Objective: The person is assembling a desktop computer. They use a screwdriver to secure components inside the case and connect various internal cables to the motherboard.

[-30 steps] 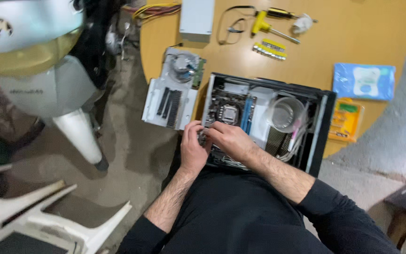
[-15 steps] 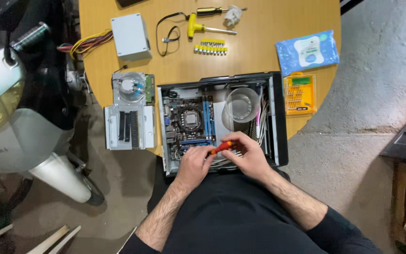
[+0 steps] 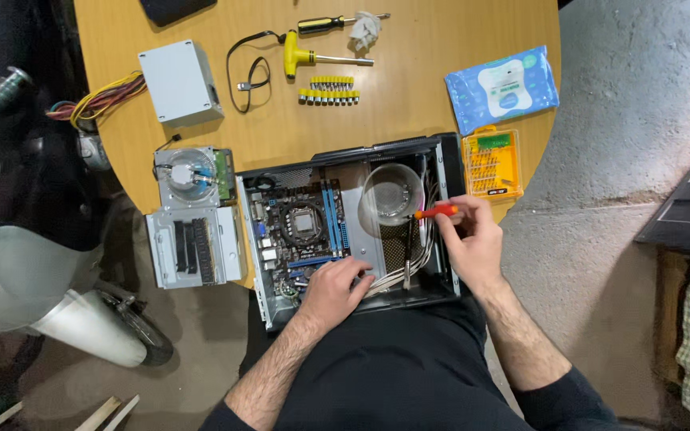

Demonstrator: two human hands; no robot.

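Inside open computer case (image 3: 441, 160): right hand (image 3: 473, 239) gripping orange screwdriver (image 3: 437, 211), left hand (image 3: 335, 289) flat on motherboard (image 3: 301, 231).

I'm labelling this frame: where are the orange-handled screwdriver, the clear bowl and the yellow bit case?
orange-handled screwdriver (image 3: 438, 211), head view, on its handle.
clear bowl (image 3: 390, 194), head view, on its base.
yellow bit case (image 3: 491, 164), head view, on its lid.

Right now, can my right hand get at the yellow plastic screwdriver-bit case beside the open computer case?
Probably yes: the right hand, holding a small orange screwdriver, sits just below the yellow plastic bit case, with nothing between them.
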